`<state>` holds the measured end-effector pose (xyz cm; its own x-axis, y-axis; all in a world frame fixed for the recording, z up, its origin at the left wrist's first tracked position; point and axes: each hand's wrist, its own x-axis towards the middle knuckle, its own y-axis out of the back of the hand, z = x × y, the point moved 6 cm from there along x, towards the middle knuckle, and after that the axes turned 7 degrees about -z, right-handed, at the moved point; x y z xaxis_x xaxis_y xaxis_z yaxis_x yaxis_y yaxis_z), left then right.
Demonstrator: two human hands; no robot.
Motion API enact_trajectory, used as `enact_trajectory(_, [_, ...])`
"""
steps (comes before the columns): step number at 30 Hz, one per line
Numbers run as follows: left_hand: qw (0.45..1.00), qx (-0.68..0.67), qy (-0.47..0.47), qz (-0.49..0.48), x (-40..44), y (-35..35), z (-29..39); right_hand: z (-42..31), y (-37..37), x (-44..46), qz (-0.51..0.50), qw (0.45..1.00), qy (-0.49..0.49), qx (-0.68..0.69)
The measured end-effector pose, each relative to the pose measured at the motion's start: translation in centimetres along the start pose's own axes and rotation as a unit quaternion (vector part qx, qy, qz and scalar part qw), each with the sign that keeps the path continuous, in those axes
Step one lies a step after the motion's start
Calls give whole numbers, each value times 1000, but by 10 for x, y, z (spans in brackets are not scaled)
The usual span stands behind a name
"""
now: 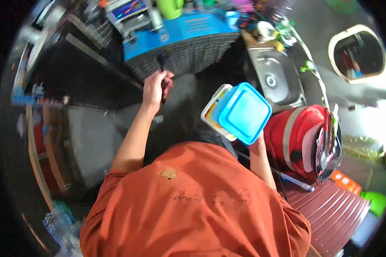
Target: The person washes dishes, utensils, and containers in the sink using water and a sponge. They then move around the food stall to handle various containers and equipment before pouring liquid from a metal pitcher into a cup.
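Observation:
My left hand (153,89) is closed around the handle of a dark long-handled utensil (163,59). Its rounded black head points away from me, and its exact kind is unclear. On the other side, my right hand (259,142) holds a blue-lidded plastic container (246,112) at its near corner; most of the fingers are hidden under it. Partly covered by that container is a white-edged item with yellow patterning (213,109), seemingly held along with it.
A metal sink (280,81) stands ahead on the right. Beyond my left hand is a blue-covered counter (197,26) with appliances and a green jug (170,8). To my right are a red bulky object (278,137) and a maroon ridged table (326,210).

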<state>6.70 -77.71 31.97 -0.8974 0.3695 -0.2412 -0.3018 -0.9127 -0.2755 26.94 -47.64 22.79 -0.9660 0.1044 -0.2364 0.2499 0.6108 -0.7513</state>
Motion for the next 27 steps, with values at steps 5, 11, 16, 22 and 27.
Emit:
enact_trajectory(5, [963,215,73,-146,124,-90,-61,-48,54,6,77,991,104,34])
enact_trajectory(11, [877,356,90,-309,234,-210,-192,-108,87,-4,135,966,210,67])
enact_trajectory(16, [759,524,42,-383,305,-296,-256,-127,99,-14,213,932,280,88])
enact_trajectory(22, [658,599,-57,-453,378,-369,-326,-106,93,-31,337,850,394,90])
enact_trajectory(27, [627,604,-26,-491,405,-426,-326,-75,74,-27,415,776,456,130])
